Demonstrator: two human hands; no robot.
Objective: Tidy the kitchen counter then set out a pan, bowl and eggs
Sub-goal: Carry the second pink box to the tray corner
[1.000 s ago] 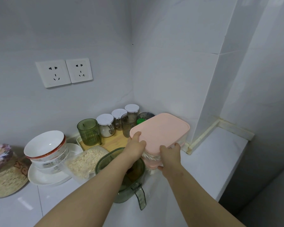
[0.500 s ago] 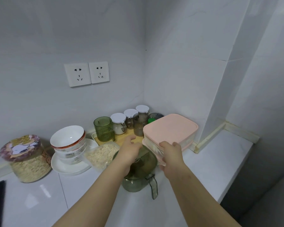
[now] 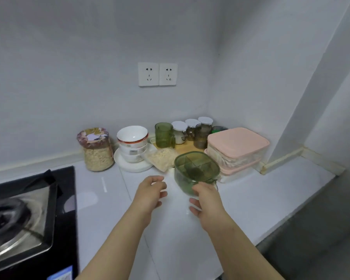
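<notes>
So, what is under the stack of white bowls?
The stack of white bowls stands on a white plate; its rim shows all around the front. The middle of the plate is covered by the bowls, so anything there cannot be seen.

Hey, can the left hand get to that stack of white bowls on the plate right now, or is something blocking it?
Probably yes. The left hand is open and empty, hovering over bare counter, and the stack of white bowls sits straight beyond it with nothing between. The green container lies off to the right.

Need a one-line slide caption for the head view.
Both hands, left hand and right hand, open at the green divided container beside stacked pink boxes on the counter.
</notes>
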